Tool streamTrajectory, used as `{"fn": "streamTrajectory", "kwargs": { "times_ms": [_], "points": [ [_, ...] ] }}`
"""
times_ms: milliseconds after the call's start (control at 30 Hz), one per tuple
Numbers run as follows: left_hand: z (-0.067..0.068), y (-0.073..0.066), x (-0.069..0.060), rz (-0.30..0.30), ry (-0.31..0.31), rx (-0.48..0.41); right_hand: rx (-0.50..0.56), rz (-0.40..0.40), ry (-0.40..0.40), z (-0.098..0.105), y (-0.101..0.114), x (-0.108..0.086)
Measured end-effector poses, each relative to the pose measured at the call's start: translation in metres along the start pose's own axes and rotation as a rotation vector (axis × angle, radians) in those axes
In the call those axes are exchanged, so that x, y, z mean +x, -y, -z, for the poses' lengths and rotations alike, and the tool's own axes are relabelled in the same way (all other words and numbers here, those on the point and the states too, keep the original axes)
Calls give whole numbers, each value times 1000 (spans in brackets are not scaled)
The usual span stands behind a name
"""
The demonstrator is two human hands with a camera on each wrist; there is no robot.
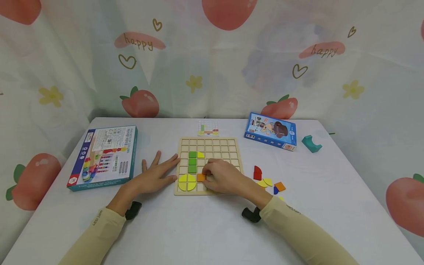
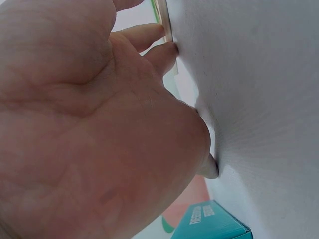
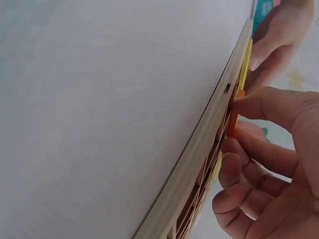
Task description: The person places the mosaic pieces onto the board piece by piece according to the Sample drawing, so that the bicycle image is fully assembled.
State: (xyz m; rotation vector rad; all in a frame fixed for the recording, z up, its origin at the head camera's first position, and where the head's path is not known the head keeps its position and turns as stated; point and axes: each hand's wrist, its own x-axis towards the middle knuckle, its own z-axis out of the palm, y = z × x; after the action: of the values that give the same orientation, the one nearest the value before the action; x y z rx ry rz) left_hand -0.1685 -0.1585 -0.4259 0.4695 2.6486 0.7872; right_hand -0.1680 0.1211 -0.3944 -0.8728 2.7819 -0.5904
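**Orange piece pinched on the grid board, other hand just resting at the edge**

So the right hand (image 1: 223, 176) has its thumb and index finger closed on a small orange piece (image 3: 233, 122), right down at the near part of the wooden board (image 1: 225, 148). The other fingers on that side are curled in. An orange square (image 1: 201, 177) shows by the fingertips from above; can't tell if that's the pinched one or a neighbour.

The left hand (image 1: 154, 179) is spread wide, holding nothing, fingertips touching the board's left edge.

On the board, four yellow quarter pieces make a full yellow circle (image 1: 187, 182) in the near left corner, just left of the orange square. Three green squares (image 1: 192, 162) run in a column beyond it, with a yellow quarter piece (image 1: 200, 155) right of the farthest one.

Loose bits sit to the right of the board: red piece (image 1: 257, 173), a couple of yellow pieces (image 1: 267, 182), an orange tile (image 1: 280, 186) and a blue piece (image 1: 276, 190).

Further out there's a pattern card (image 1: 208, 128) just past the board, a blue box (image 1: 271, 131) and teal block (image 1: 311, 144) far right, a bigger box (image 1: 102, 156) on the left, and a fruit-print curtain (image 1: 222, 73) behind.
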Motion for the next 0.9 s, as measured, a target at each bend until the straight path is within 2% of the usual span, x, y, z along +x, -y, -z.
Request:
{"fn": "streamTrajectory", "kwargs": {
  "times_ms": [267,633,900],
  "points": [
    [-2,2,0,9,2,5,-3,-13,12,-1,0,1],
    [-1,1,0,12,3,-4,48,5,6,-2,-4,0],
    [0,0,-1,9,5,1,43,-6,11,-1,-7,-5]
  ]
}}
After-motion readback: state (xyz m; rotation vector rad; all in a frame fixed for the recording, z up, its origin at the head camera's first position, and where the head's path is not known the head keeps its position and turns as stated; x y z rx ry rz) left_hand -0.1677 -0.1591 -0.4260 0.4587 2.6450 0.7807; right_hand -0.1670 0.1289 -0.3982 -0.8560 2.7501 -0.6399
